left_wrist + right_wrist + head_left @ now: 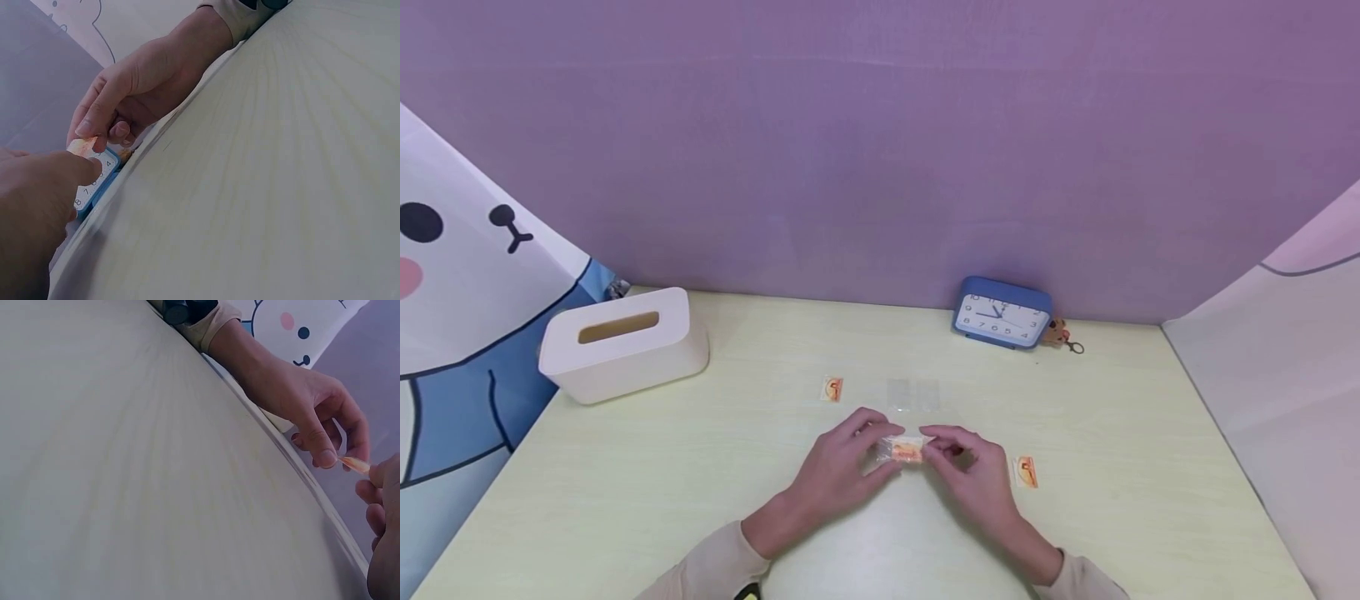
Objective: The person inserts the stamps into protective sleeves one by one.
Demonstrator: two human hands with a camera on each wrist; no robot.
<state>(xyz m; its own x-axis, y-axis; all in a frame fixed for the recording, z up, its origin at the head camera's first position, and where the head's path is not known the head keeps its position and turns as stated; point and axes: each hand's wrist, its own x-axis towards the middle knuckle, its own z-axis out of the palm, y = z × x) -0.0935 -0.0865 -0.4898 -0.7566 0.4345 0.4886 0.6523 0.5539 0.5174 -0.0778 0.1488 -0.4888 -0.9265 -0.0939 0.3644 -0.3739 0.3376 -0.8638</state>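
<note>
A small clear plastic bag (883, 451) and an orange-and-white printed card (907, 452) are between my two hands. My left hand (841, 465) pinches the clear bag at its left end between thumb and fingers. From the right, my right hand (979, 477) pinches the card's edge. In the right wrist view the card (355, 464) appears edge-on as a thin orange strip. How far the card lies inside the bag cannot be told. A similar orange card (1026, 472) lies just right of my right hand, and another card (832, 389) beyond my left.
Two flat clear bags (913, 395) lie beyond my hands. A white tissue box (625, 350) stands at the back left. At the back right are a blue clock (1002, 313) and a brown keychain figure (1055, 332). A purple backdrop (850, 167) rises behind the table.
</note>
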